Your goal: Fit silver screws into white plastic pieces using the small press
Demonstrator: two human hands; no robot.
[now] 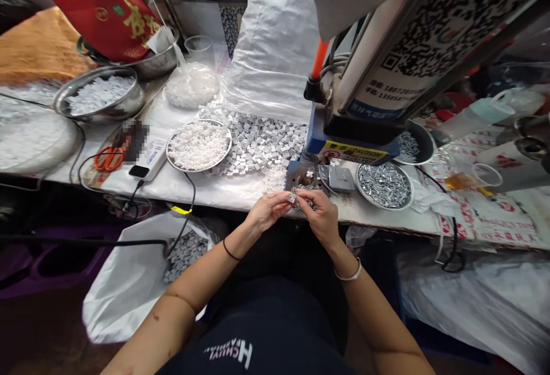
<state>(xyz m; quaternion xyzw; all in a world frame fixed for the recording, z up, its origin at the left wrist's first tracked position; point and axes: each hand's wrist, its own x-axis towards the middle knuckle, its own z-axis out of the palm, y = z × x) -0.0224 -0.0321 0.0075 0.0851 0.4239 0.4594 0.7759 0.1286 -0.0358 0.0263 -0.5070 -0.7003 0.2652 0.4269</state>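
My left hand [270, 210] is closed in a pinch on a small white square plastic piece [292, 197] at the table's front edge. My right hand [318, 212] meets it there, thumb and fingers pressed together at the piece's right side; whatever they pinch is too small to make out. Just beyond the fingers sits a metal fixture plate [296, 176] with a white cross-shaped part [309, 174] on it. The blue press head [356, 149] stands over this spot. Small metal parts lie partly hidden under my right hand.
A tray of metal screws [384, 186] stands right of the press, a dark bowl [425, 149] behind it. Leftward are a pile of square plastic pieces [258, 140], a dish of white parts [199, 145], a power strip [148, 160] and orange scissors [108, 159]. A white sack [116, 289] hangs below.
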